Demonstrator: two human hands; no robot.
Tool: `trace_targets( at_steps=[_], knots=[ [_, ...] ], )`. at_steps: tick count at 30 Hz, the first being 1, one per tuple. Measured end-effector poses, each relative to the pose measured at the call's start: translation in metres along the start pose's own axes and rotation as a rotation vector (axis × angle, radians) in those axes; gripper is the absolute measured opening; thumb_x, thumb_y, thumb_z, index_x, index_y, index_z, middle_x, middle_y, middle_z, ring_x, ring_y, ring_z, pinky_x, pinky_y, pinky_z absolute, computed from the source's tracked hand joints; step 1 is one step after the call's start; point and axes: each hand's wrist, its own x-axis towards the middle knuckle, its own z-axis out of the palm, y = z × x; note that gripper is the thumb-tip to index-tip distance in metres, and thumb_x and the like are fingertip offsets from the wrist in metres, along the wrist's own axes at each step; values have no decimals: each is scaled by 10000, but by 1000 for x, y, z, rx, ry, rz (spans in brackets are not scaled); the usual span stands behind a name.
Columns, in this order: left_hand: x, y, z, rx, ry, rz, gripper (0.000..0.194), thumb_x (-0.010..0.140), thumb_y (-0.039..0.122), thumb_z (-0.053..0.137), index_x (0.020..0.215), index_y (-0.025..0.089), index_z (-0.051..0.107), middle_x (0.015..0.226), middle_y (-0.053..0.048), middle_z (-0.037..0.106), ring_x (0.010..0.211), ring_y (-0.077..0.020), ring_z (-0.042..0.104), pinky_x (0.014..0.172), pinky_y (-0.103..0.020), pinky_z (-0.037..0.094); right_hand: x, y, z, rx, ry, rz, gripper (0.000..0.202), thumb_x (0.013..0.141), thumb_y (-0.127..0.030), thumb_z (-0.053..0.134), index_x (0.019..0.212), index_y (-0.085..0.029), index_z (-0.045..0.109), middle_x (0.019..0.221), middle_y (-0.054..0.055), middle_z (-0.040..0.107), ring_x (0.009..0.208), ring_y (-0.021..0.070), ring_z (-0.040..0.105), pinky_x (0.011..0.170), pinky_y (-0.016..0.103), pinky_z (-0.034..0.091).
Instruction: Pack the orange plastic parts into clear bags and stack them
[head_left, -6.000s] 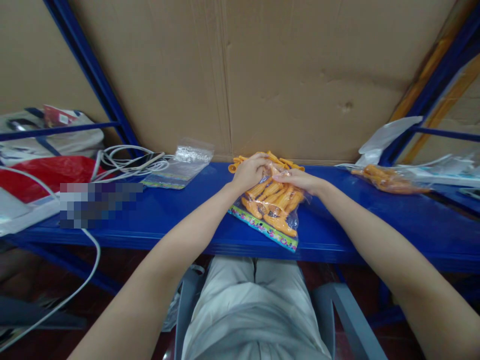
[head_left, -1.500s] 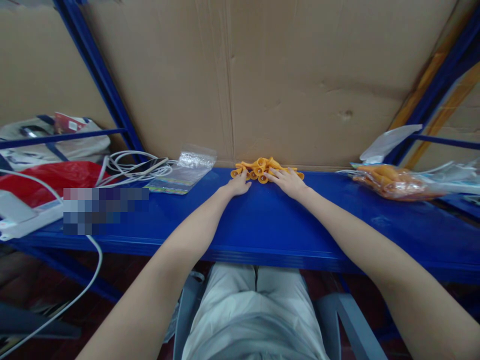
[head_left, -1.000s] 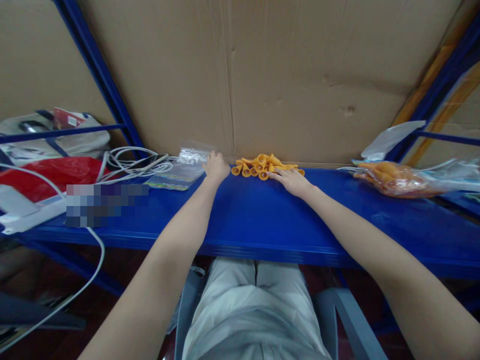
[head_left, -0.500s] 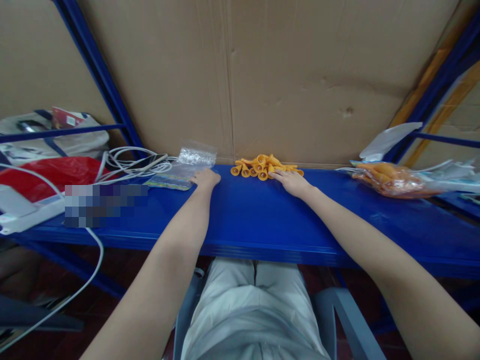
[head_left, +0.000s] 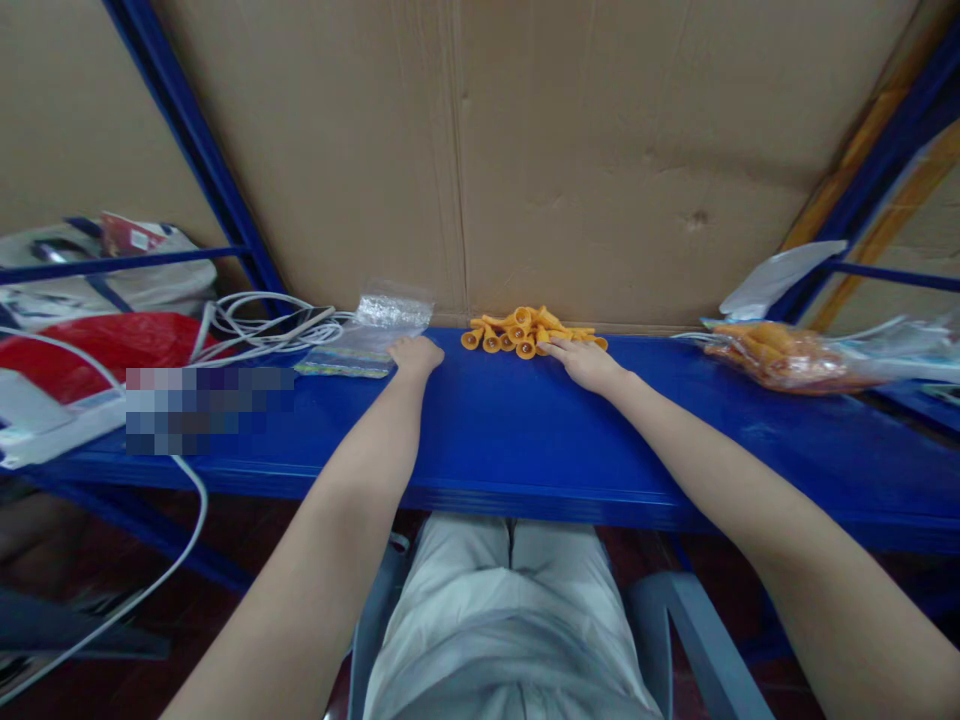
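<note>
My left hand (head_left: 417,356) is at the right edge of a clear plastic bag (head_left: 375,335), fingers curled in on it; the fingertips are partly hidden. The bag has a shiny silvery upper part and a coloured strip along its lower edge. Against the cardboard lies a small heap of yellow-orange horn-shaped pieces (head_left: 525,333), several with their round flared mouths facing me. My right hand (head_left: 589,364) rests at the heap's right side, its fingers stretched out and touching the pieces without gripping one.
On the blue table (head_left: 517,430), a bag of orange items (head_left: 787,360) lies to the right. Coiled white cables (head_left: 277,325), a red plastic bag (head_left: 127,345) and a white power strip (head_left: 67,425) are at the left. A cardboard sheet (head_left: 600,160) stands behind, between blue posts.
My left hand has shifted slightly to the right, and the plastic bag's lower edge has moved a little with it. My right hand and the yellow-orange pieces look nearly the same.
</note>
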Motion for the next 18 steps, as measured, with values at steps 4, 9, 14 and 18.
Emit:
trace_targets(
  at_steps=[4,9,14,18],
  knots=[
    [-1,4,1,77,32,-133,540,804,268,465,1288,66,595,1417,-246,491,1358,-400,383,1114,-576,236,0,-1,0,10,-3,-3,584,943,-80,257,1485,-240,406,1512,105,423,1363,260,432,1040,462,409],
    [-3,6,0,83,34,-156,570,785,282,477,1298,59,586,1406,-261,496,1359,-419,373,1106,-618,223,1,0,1,33,-19,2,594,931,-71,253,1484,-222,409,1518,119,409,1362,268,430,1034,472,411],
    [-7,7,-2,36,94,-116,594,795,278,471,1326,21,541,1420,-268,470,1363,-406,366,1124,-601,223,1,1,2,26,-23,2,598,932,-74,236,1484,-226,405,1522,110,407,1362,258,430,1025,467,418],
    [-9,9,-3,-78,233,-78,606,792,233,474,1363,30,488,1409,-269,469,1357,-405,368,1110,-638,228,1,2,2,18,-20,-2,591,933,-77,233,1481,-211,410,1525,111,402,1364,259,427,1027,455,418]
  ],
)
